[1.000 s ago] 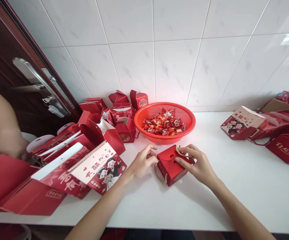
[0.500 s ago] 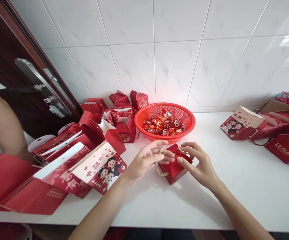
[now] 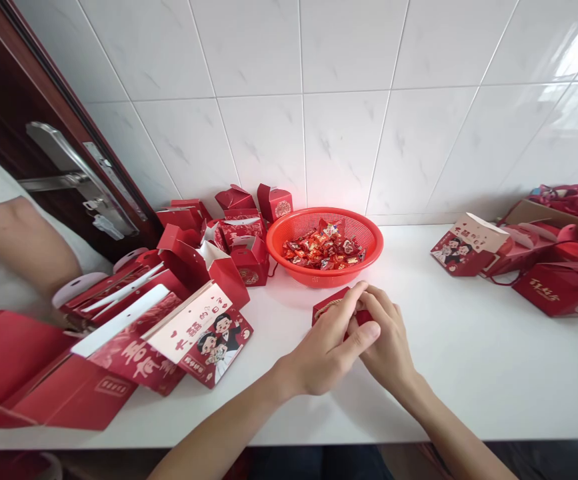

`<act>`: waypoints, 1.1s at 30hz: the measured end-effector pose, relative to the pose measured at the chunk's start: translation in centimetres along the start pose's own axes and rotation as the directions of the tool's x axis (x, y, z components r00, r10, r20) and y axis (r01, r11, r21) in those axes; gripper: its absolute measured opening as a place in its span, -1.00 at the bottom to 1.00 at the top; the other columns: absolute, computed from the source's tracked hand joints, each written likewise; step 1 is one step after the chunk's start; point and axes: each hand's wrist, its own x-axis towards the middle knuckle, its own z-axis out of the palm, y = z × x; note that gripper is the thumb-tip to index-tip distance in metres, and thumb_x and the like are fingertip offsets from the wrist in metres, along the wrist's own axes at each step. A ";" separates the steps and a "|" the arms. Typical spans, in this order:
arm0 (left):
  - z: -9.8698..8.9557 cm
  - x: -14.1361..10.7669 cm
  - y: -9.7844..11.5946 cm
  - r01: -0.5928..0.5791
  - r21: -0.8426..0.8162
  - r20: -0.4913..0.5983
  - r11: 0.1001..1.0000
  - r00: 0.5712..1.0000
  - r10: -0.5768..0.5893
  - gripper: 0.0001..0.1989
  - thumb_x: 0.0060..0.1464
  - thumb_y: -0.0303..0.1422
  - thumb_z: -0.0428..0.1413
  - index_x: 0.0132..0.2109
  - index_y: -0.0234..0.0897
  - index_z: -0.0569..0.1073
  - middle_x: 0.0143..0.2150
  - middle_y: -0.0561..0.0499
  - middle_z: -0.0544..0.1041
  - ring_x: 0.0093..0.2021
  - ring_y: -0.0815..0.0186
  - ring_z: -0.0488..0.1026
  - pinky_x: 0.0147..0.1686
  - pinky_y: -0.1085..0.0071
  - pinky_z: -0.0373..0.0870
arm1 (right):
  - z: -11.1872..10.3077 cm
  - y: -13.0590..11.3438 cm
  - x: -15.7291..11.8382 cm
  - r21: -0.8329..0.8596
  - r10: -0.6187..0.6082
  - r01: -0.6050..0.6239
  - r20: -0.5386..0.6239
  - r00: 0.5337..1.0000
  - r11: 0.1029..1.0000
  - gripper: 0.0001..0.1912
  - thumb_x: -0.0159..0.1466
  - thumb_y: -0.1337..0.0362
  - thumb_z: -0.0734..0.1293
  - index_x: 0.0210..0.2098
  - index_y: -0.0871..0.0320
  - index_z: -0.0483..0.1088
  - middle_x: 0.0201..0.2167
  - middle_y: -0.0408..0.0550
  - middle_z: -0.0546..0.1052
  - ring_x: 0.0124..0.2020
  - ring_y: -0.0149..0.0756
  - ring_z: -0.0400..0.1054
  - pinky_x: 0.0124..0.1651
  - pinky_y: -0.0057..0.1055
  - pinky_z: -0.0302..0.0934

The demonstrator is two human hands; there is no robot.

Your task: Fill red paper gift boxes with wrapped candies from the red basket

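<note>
A small red gift box (image 3: 323,309) stands on the white table, largely covered by my two hands. My left hand (image 3: 333,343) lies over its near left side, with the fingers closed across the top and the thumb reaching to the right hand. Curved round the right side of the box, my right hand (image 3: 387,337) meets the left one fingertip to fingertip. Part of a twisted cream cord handle (image 3: 327,307) shows beside the left fingers. Just behind the box sits a red plastic basket (image 3: 329,279) holding wrapped candies (image 3: 325,248).
Many red boxes crowd the left, among them one with a cartoon couple (image 3: 219,343). More red boxes (image 3: 551,290) stand at the right. At far left, another person's arm (image 3: 29,243) reaches behind boxes near a door handle (image 3: 59,180). A tiled wall (image 3: 343,147) closes the back.
My hands have come together over the box, where before they were apart at its cord handles. The other person's arm at the left has shifted, and the view has turned slightly.
</note>
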 end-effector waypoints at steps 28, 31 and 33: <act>-2.2 -1.0 -3.8 0.123 -0.048 -0.041 0.991 0.991 -0.125 -0.73 0.18 -0.27 0.17 -0.02 -0.29 0.56 -0.03 -0.13 0.65 0.01 0.14 0.58 0.08 0.20 0.49 | -10.6 6.4 5.6 0.087 0.267 -0.253 -0.248 0.931 0.963 -0.80 0.13 0.32 0.23 -0.40 0.10 0.52 -0.53 -0.11 0.54 -0.60 -0.35 0.31 -0.51 -0.41 0.17; -0.9 0.5 -3.8 0.094 -0.019 0.015 0.995 0.995 -0.094 -0.59 0.15 -0.32 0.18 0.14 -0.29 0.49 0.08 -0.17 0.60 0.09 0.12 0.54 0.10 0.18 0.47 | -8.5 5.6 5.6 0.015 0.157 -0.156 -0.093 0.983 0.988 -0.76 0.18 0.34 0.20 -0.36 0.10 0.52 -0.44 -0.08 0.60 -0.49 -0.29 0.43 -0.40 -0.37 0.28; -0.3 1.7 -3.9 0.094 0.019 0.037 0.995 0.995 -0.095 -0.49 0.12 -0.33 0.20 0.23 -0.28 0.42 0.16 -0.21 0.54 0.13 0.10 0.51 0.10 0.15 0.47 | -7.5 4.9 5.7 -0.009 0.072 -0.072 0.011 0.997 0.997 -0.74 0.22 0.35 0.19 -0.31 0.10 0.53 -0.39 -0.07 0.62 -0.45 -0.28 0.46 -0.35 -0.36 0.32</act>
